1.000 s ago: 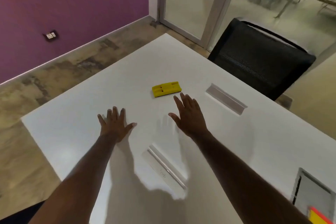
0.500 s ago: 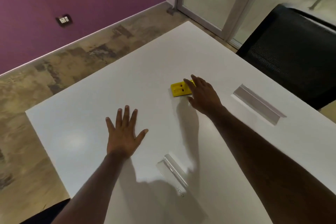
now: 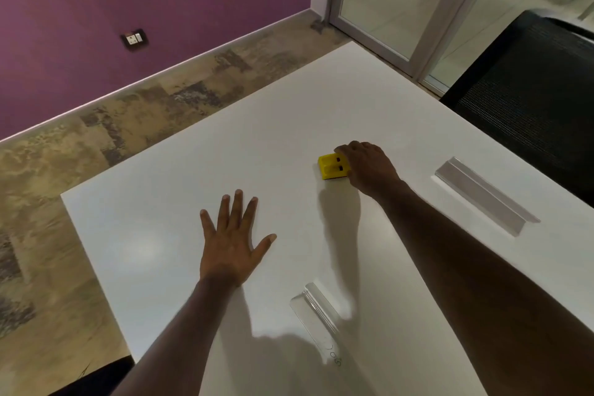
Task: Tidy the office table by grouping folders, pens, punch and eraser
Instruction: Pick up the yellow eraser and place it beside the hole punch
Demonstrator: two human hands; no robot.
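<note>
My right hand closes on the yellow punch; my left hand lies spread flat on the bench. Next, lift it toward the group.

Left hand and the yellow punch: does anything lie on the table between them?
No. In the head view, only bare white table separates the flat left hand from the yellow punch, which the right hand is gripping.
</note>
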